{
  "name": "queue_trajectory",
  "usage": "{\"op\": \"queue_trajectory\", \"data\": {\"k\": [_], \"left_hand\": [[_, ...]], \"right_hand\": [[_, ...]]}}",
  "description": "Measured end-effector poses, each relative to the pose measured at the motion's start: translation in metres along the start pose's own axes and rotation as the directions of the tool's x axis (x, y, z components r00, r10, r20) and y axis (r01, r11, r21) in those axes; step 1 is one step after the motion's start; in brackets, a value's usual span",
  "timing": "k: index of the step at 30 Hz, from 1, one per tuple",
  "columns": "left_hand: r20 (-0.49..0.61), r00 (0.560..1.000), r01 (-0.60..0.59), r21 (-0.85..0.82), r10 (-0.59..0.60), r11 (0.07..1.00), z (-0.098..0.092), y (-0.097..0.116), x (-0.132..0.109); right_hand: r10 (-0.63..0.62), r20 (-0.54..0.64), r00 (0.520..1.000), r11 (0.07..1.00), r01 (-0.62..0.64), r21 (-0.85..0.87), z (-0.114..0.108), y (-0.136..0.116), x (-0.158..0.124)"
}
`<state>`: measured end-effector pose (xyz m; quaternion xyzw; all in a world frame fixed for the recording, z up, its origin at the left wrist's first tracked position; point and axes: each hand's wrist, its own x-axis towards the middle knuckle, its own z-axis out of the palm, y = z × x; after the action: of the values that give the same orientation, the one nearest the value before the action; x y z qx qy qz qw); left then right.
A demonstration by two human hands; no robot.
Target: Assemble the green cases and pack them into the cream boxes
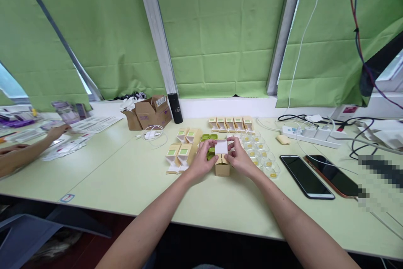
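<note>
A small brown cardboard box (222, 171) stands on the table in front of me, its white-lined lid flap (221, 147) raised. My left hand (201, 160) grips the box's left side, thumb at the top edge. On the right side, my right hand (242, 159) holds it the same way, fingers behind the flap. Green containers (210, 137) lie just behind my left hand, partly hidden. To the right are several clear plastic cups (260, 146) with yellow pieces inside. Left of my hands sit open small boxes (179, 152) with green labels; a row of similar boxes (230, 124) is farther back.
Two phones (307, 176) (333, 176) lie at the right, near a power strip (311, 135) and cables. A large carton (151, 112) and a black bottle (175, 108) stand at the back. Another person's arm (34, 147) reaches over papers (69, 145) at the left.
</note>
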<state>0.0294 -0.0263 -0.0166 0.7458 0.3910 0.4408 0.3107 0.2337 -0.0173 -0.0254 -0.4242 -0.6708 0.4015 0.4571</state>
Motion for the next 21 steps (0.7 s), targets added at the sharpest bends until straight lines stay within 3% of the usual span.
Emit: {"op": "queue_trajectory", "data": {"k": [7, 21], "left_hand": [[-0.047, 0.999, -0.02, -0.041, 0.018, 0.999, 0.0009, -0.0001, -0.0012], [-0.04, 0.999, -0.028, 0.087, 0.032, 0.996, -0.0007, 0.0099, -0.0001]], "right_hand": [[0.015, -0.006, 1.0, 1.0, -0.015, -0.02, -0.0008, -0.0048, -0.0013], [-0.01, -0.023, 1.0, 1.0, 0.009, -0.026, -0.0019, -0.0077, -0.0014]]}}
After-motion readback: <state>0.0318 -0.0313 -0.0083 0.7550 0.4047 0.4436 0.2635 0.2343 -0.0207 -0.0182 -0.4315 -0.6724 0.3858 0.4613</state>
